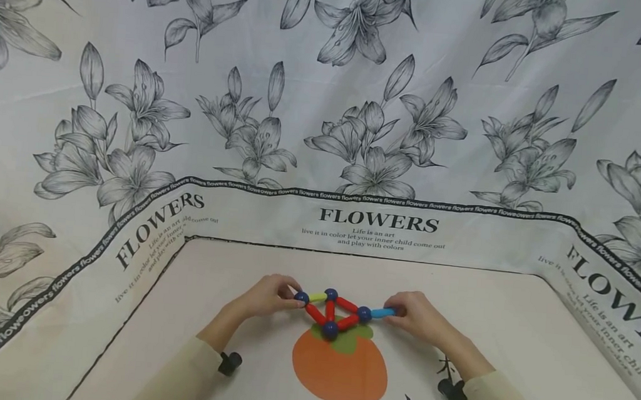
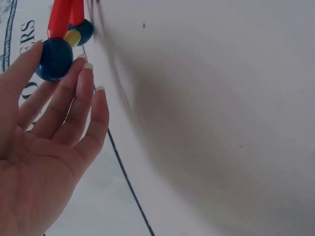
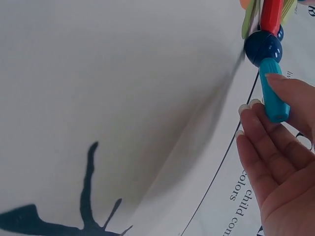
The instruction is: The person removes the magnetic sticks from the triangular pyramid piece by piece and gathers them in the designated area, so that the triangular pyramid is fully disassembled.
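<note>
Head view: the stick-and-ball toy [image 1: 330, 311] is over the counter [image 1: 438, 281], by a printed orange fruit [image 1: 340, 374]. The left hand [image 1: 269, 296] pinches a dark blue end ball [image 1: 301, 298]; the right hand [image 1: 417, 314] pinches a light blue stick [image 1: 383, 313]. Pulling too hard might pop a stick off. Four shiny balls join four red sticks [image 1: 347, 321] and one yellow-green stick [image 1: 318, 297], making two triangles.

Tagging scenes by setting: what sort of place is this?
Probably an indoor play space: flower-printed fabric behind, pale printed surface below, ball-and-rod toy in use.
</note>
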A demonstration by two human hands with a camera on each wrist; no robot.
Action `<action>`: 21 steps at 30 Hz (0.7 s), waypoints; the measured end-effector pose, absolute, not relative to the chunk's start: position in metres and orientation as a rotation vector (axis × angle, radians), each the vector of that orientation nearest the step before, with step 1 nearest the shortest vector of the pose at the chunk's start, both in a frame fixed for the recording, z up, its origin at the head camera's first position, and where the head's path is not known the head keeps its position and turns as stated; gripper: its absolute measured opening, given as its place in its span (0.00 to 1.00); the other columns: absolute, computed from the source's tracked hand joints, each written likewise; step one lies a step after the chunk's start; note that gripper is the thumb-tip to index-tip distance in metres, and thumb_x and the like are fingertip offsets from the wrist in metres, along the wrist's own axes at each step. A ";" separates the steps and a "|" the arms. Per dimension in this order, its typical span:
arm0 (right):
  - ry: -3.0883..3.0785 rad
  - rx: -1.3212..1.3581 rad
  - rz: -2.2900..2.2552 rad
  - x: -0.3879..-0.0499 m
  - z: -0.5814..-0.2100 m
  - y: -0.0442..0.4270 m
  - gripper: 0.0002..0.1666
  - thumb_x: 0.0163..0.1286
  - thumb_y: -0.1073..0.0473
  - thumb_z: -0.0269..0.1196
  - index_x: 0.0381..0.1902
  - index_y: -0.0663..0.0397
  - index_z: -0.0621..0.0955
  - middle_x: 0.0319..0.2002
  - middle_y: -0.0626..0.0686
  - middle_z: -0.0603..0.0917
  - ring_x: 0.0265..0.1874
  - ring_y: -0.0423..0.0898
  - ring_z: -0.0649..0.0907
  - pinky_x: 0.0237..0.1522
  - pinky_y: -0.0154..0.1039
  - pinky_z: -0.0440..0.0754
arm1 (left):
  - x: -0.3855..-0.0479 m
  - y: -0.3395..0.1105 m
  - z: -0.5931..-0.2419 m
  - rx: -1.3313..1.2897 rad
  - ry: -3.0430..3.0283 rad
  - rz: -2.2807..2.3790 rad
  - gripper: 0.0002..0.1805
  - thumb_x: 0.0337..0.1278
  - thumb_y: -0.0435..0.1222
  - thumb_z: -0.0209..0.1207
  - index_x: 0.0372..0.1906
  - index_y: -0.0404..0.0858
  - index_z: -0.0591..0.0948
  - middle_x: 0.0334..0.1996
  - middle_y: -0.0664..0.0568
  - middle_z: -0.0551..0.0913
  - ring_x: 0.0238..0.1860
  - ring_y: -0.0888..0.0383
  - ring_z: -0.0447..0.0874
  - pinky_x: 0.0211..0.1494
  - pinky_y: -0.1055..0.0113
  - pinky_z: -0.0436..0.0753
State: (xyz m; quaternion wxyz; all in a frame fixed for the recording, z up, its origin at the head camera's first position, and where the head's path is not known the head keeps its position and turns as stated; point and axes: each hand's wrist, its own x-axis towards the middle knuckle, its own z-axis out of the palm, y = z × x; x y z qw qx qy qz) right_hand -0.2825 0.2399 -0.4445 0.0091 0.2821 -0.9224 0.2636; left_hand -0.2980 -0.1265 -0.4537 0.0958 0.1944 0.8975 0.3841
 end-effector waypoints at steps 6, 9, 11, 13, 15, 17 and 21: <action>-2.911 0.846 0.813 -0.285 -0.450 0.241 0.09 0.60 0.64 0.74 0.39 0.57 0.88 0.34 0.46 0.86 0.33 0.41 0.80 0.40 0.38 0.83 | -0.296 -0.127 -0.459 0.549 2.642 1.106 0.15 0.60 0.46 0.71 0.48 0.44 0.85 0.37 0.56 0.84 0.41 0.56 0.80 0.47 0.60 0.83; -2.937 0.821 0.805 -0.285 -0.454 0.242 0.09 0.60 0.65 0.74 0.39 0.57 0.88 0.35 0.47 0.87 0.34 0.41 0.81 0.41 0.39 0.84 | -0.293 -0.127 -0.461 0.552 2.639 1.102 0.14 0.60 0.44 0.72 0.48 0.43 0.86 0.39 0.55 0.83 0.43 0.56 0.79 0.49 0.59 0.82; -2.957 0.797 0.802 -0.285 -0.455 0.242 0.09 0.60 0.64 0.74 0.40 0.56 0.88 0.36 0.46 0.87 0.34 0.41 0.80 0.42 0.40 0.83 | -0.293 -0.128 -0.462 0.556 2.635 1.099 0.15 0.59 0.42 0.72 0.48 0.42 0.86 0.40 0.55 0.83 0.42 0.56 0.79 0.48 0.61 0.82; -2.966 0.784 0.802 -0.285 -0.456 0.243 0.10 0.60 0.63 0.74 0.40 0.55 0.88 0.36 0.45 0.87 0.35 0.41 0.80 0.43 0.41 0.83 | -0.293 -0.128 -0.463 0.567 2.634 1.093 0.15 0.58 0.41 0.72 0.48 0.40 0.86 0.40 0.55 0.82 0.41 0.57 0.79 0.47 0.62 0.82; -2.969 0.775 0.803 -0.285 -0.457 0.244 0.10 0.60 0.63 0.74 0.41 0.54 0.88 0.36 0.45 0.87 0.35 0.41 0.80 0.44 0.42 0.83 | -0.293 -0.128 -0.464 0.586 2.639 1.071 0.16 0.57 0.41 0.73 0.48 0.40 0.86 0.39 0.55 0.83 0.40 0.57 0.79 0.46 0.64 0.81; -2.969 0.769 0.803 -0.285 -0.457 0.244 0.10 0.61 0.63 0.74 0.41 0.54 0.88 0.36 0.45 0.86 0.36 0.41 0.80 0.44 0.43 0.83 | -0.293 -0.128 -0.465 0.602 2.636 1.060 0.16 0.56 0.41 0.74 0.47 0.39 0.86 0.38 0.56 0.83 0.39 0.58 0.78 0.45 0.64 0.81; -2.982 0.747 0.799 -0.285 -0.458 0.244 0.10 0.61 0.62 0.75 0.41 0.54 0.88 0.36 0.45 0.86 0.35 0.41 0.80 0.44 0.44 0.83 | -0.294 -0.127 -0.468 0.608 2.631 1.040 0.17 0.55 0.41 0.75 0.47 0.39 0.87 0.37 0.56 0.83 0.39 0.58 0.78 0.47 0.62 0.81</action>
